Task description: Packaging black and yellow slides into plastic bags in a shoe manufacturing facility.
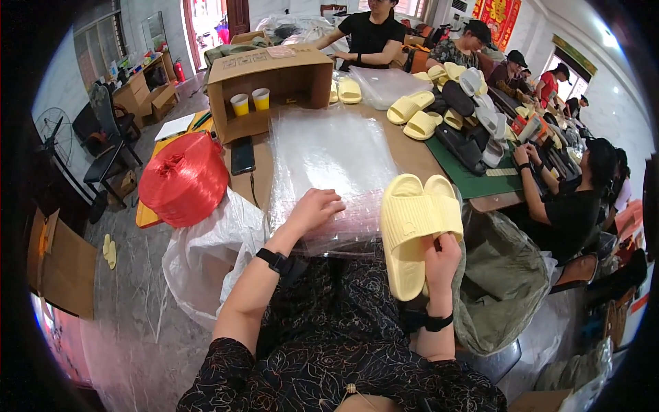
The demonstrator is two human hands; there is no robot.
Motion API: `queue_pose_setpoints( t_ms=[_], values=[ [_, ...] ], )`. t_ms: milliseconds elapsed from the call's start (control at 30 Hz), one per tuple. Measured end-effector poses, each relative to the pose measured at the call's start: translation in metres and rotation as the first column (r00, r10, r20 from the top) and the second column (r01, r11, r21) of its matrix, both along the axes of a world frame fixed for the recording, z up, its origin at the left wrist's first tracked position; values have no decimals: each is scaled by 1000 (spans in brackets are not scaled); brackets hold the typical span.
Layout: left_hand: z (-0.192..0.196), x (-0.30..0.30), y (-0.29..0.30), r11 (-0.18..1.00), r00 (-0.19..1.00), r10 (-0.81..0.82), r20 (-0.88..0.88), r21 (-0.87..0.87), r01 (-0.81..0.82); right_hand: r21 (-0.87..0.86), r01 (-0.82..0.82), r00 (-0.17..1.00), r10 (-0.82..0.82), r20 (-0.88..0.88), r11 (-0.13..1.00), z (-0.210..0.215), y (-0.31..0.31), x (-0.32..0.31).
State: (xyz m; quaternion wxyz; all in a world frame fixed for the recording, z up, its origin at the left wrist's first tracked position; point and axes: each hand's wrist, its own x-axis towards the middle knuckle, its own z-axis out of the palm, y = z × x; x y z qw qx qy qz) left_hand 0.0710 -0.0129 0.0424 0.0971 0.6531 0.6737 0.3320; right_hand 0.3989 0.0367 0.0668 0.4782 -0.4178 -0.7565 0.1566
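A pair of pale yellow slide slippers (pixel 406 233) is held up at the table's front edge, soles side by side. My right hand (pixel 443 259) is closed on them, its fingers tucked in at the strap openings. My left hand (pixel 317 209) rests on a stack of clear plastic bags (pixel 329 147), fingers stretched out and lying flat near the reddish printed end. The bags lie on the brown tabletop in front of me.
A cardboard box (pixel 271 69) on its side holds two yellow cups. Beside it lie a phone (pixel 243 155) and a red twine roll (pixel 184 178). Black, white and yellow slippers (pixel 467 103) pile up at right. A green-grey sack (pixel 501 281) hangs nearby. Several people work around the tables.
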Motion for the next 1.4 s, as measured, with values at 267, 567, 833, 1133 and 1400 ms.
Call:
queue_pose_setpoints(
  t_ms=[267, 567, 833, 1133, 1400],
  values=[
    [-9, 4, -3, 990, 991, 134, -9, 37, -133, 43, 22, 1000, -22, 0, 999, 11, -1, 3],
    [5, 8, 1, 956, 977, 195, 85, 208, -209, 5, -269, 953, 266, 149, 963, 9, -37, -36],
    [31, 27, -16, 956, 996, 59, -72, 292, -35, -63, -316, 886, 318, 337, 947, 5, -24, -57],
    [50, 47, -19, 890, 990, -115, -86, 433, 141, 49, -251, 906, 216, 365, 967, -6, 19, -130],
    [70, 55, -26, 870, 942, -330, -55, 370, 327, -92, -476, 871, 455, -184, 875, -88, 100, -187]
  ],
)
